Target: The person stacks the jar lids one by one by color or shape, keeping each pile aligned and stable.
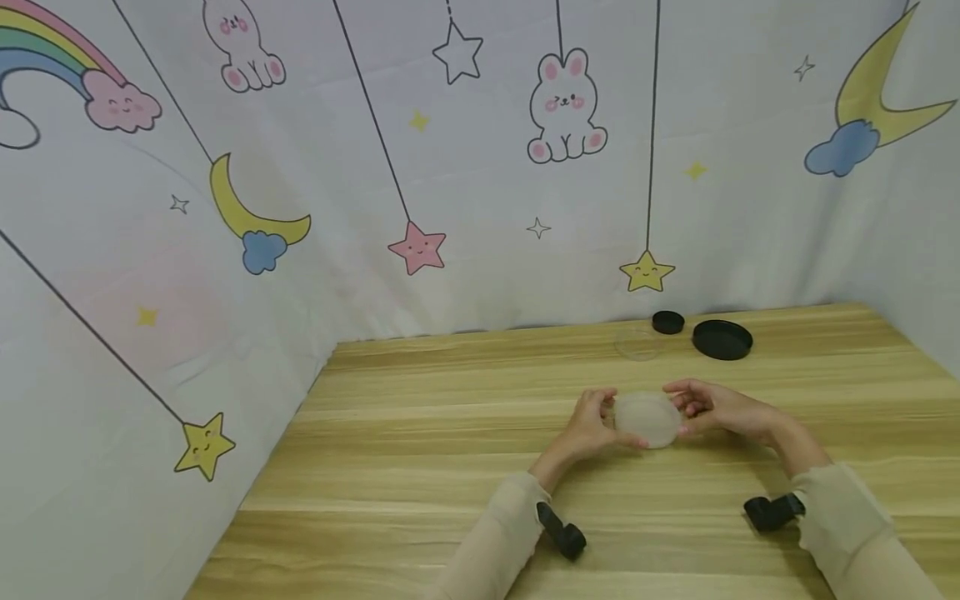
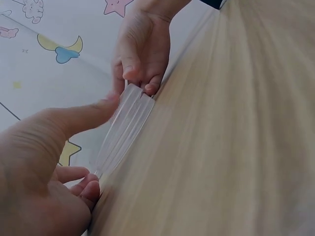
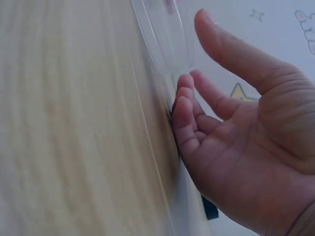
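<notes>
A translucent round plastic dish (image 1: 648, 419) lies between both hands at the middle right of the table. Its side shows several parallel rims in the left wrist view, like stacked layers. My left hand (image 1: 588, 427) holds its left side, thumb along the near edge and fingers behind. On the opposite side, my right hand (image 1: 723, 410) has its thumb at the right edge and its index finger at the far rim. In the right wrist view, the right hand's other fingers (image 3: 184, 110) are curled close by the table, just below the rim.
Behind the hands, a clear round piece (image 1: 637, 342), a small black round dish (image 1: 667, 322) and a larger black round dish (image 1: 722, 340) sit near the table's back edge. A printed cloth (image 1: 495, 275) hangs behind the wooden table (image 1: 420, 467). Black wrist mounts (image 1: 561, 530) jut out from both sleeves.
</notes>
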Available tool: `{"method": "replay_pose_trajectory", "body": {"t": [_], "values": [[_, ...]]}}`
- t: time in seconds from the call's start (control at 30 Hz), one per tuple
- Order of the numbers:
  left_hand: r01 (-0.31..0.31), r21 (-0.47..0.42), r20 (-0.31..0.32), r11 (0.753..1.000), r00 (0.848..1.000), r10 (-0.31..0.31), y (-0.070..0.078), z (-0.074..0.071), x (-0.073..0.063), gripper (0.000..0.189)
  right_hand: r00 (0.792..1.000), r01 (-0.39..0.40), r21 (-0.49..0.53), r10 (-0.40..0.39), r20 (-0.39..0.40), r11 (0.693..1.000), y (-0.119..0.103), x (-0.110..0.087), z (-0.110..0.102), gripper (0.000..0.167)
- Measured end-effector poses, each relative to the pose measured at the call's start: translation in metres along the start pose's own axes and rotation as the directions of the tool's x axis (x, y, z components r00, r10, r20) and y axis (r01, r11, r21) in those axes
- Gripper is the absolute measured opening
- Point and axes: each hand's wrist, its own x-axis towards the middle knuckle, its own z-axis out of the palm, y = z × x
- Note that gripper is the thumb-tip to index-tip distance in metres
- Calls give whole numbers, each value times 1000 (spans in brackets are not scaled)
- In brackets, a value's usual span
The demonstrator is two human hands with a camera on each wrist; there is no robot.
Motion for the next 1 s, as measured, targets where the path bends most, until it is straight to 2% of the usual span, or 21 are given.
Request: {"method": "replay_pose_trajectory", "body": {"t": [0.13, 0.23, 0.33, 0.43, 0.5, 0.63, 0.8, 0.9, 1.0], "values": [[22, -92, 4, 995, 1000, -22, 0, -8, 5, 78, 998, -49, 13, 50, -48, 999, 0, -2, -5, 72], [30, -167, -41, 985, 998, -38, 0, -16, 11, 73, 988, -56, 14, 57, -143, 998, -2, 1, -9, 68], [21, -252, -117, 967, 992, -52, 1, -24, 21, 68, 964, -9, 19, 14, -266, 1000, -5, 7, -13, 66], [16, -315, -183, 949, 980, -77, 4, -28, 36, 64, 936, 32, 26, -21, -353, 999, -9, 16, -17, 64], [18, -318, -194, 948, 977, -84, 5, -29, 47, 63, 926, 41, 42, -23, -376, 998, -10, 23, -20, 64], [36, -304, -166, 952, 982, -90, 6, -26, 70, 65, 921, 4, 39, 12, -389, 999, -9, 40, -24, 65], [44, -328, -152, 944, 983, -98, 2, -15, 91, 66, 916, -43, 54, 61, -397, 998, -4, 57, -21, 68], [32, -351, -194, 936, 975, -106, -4, -9, 97, 63, 913, -53, 107, 91, -398, 993, 2, 66, -17, 73], [10, -321, -261, 947, 960, -99, -8, -5, 102, 58, 905, -59, 140, 113, -411, 988, 5, 74, -13, 76]]}}
